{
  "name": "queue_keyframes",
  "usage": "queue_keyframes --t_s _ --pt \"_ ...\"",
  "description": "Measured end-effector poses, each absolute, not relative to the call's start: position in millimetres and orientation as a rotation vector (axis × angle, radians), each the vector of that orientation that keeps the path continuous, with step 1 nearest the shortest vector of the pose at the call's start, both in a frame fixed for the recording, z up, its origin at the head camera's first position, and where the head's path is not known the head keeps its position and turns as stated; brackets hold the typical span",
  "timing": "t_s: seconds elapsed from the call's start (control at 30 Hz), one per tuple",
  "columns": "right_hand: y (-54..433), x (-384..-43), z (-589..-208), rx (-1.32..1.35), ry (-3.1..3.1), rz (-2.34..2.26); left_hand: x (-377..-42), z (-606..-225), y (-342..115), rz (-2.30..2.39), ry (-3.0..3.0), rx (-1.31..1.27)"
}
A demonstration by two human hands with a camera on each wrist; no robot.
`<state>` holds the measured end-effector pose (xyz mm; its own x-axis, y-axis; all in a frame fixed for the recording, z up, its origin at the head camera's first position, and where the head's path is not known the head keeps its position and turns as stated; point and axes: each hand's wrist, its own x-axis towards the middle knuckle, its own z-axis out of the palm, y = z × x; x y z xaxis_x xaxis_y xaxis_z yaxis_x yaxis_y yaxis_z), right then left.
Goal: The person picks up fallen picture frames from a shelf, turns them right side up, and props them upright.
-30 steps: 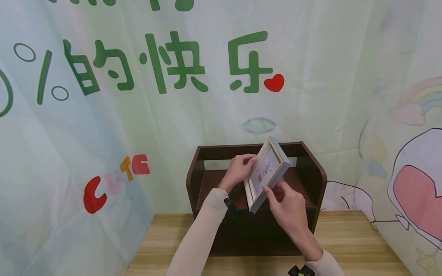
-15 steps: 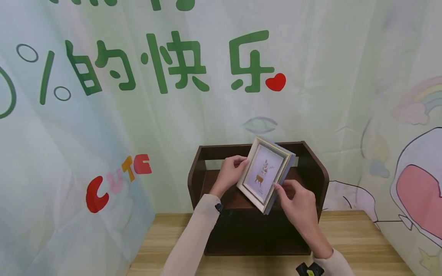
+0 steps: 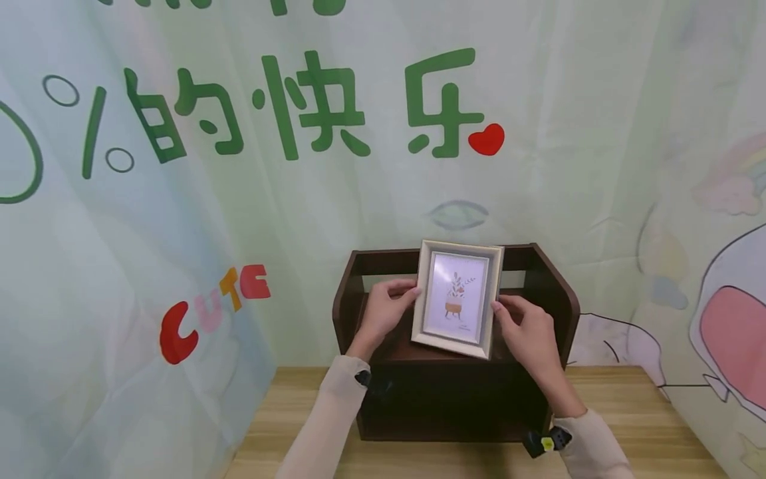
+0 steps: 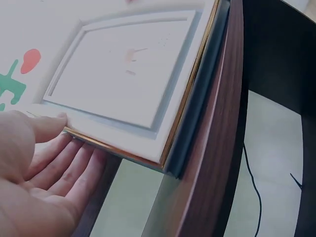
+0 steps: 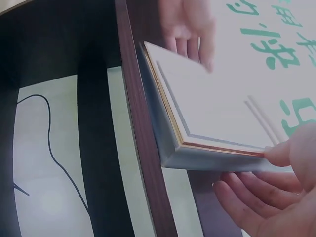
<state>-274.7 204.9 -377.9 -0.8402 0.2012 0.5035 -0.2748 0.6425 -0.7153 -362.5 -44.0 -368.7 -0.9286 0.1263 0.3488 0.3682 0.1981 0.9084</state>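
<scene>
A picture frame [image 3: 457, 299] with a pale border and a plant-in-a-pot print faces the head camera, tilted slightly, in front of a dark brown shelf [image 3: 443, 402]. My left hand [image 3: 385, 309] pinches its left edge, thumb on the front. On the opposite edge my right hand [image 3: 529, 329] grips it, thumb in front and fingers behind. In the left wrist view the picture frame [image 4: 123, 74] lies between thumb and fingers of the left hand [image 4: 44, 173]. The right wrist view shows the thumb of the right hand [image 5: 276, 192] on the frame's face, its fingers beneath.
The shelf stands on a wood-grain table [image 3: 634, 412] and has raised sides and an open back slot. A printed curtain [image 3: 299, 199] hangs right behind and along both sides. A thin dark line [image 5: 52, 148] shows through the shelf opening in the right wrist view.
The picture frame has turned from a steep, edge-on slant to nearly upright with its face to the head camera. Both hands have kept hold of its edges, and the hands have moved further apart.
</scene>
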Motion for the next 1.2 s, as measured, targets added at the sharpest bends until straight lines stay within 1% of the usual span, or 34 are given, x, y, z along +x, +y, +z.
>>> queue_keyframes --t_s 0.23,0.53,1.2 --pt "214 -287 -379 0.106 -2.368 1.249 -353 -375 -51 -1.934 -2.228 -0.436" --pt "220 -301 -377 0.122 -2.396 1.333 -348 -379 -48 -2.027 -2.129 -0.397" --pt "216 -302 -380 0.117 -2.380 1.303 -345 -381 -46 -2.017 -2.123 -0.345"
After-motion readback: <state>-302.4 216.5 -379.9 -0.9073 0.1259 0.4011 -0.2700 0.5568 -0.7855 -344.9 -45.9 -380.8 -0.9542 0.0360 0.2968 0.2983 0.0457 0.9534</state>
